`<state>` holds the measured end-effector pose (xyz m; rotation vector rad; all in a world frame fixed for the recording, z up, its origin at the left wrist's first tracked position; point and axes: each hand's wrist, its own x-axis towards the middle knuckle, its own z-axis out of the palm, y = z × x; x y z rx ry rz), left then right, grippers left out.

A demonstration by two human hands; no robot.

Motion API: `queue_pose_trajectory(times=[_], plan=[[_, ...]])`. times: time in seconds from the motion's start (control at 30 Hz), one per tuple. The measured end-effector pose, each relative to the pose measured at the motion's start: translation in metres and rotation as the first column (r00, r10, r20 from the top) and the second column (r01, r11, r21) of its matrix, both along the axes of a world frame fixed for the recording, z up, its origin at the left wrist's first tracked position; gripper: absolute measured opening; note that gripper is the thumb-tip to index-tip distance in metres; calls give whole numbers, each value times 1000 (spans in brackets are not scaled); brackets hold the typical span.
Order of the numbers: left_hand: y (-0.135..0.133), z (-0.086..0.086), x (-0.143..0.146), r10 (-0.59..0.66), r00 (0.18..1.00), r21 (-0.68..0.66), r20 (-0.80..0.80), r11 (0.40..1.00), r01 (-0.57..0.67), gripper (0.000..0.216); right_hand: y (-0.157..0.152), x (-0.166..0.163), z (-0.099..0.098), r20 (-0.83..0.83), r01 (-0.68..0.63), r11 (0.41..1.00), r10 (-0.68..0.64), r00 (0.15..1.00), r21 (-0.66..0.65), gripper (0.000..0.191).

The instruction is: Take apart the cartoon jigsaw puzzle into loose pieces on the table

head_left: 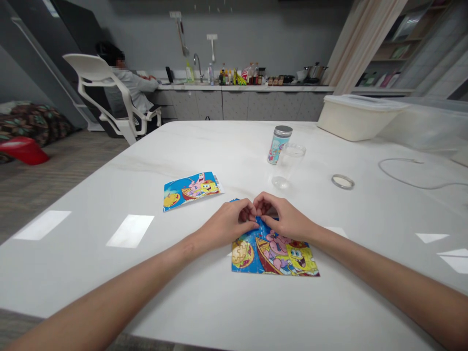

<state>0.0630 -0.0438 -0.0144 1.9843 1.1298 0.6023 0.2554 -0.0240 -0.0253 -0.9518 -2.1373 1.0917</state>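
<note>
An assembled jigsaw puzzle [276, 251] lies on the white table, with a cartoon burger, a boat and a yellow sponge character on blue. My left hand [234, 219] is closed, thumb and fingers pinching at the puzzle's upper edge. Right beside it, my right hand [281, 214] pinches the same spot, fingertips nearly touching the left ones. Both hands partly cover the puzzle's top, so single pieces there are hidden. To the left rests a folded picture sheet [192, 190] with the same print.
Behind the hands stand a printed can [279, 145] with a grey lid and a clear plastic jar [291, 163]. A round lid [342, 182] and a cable [405, 180] lie to the right. Storage bins [360, 119] fill the back right. A person sits on a white chair [97, 73] far left.
</note>
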Motion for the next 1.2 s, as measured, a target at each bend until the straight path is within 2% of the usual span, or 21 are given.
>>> queue_pose_trajectory(times=[0.23,0.5,0.7,0.9,1.13,1.2], plan=[[0,-2,1,28,996,-25,86,999,-26,9,-1,-1,2,20,-2,1000,1,1000,13,24],[0,-5,1,60,993,-50,107,997,-55,9,-1,0,2,41,-8,999,7,999,36,24],[-1,-3,1,21,1000,40,18,999,-22,9,0,0,0,46,-1,999,-1,999,45,22],[-1,-5,2,33,999,124,-24,992,-29,14,0,-2,0,29,20,999,-22,999,48,21],[0,-5,1,67,997,28,45,997,-69,9,0,-1,-1,5,12,1000,-12,1000,-5,20],[-1,-4,2,75,996,36,49,996,-77,10,0,-1,-1,-7,7,1000,-7,1000,-15,19]])
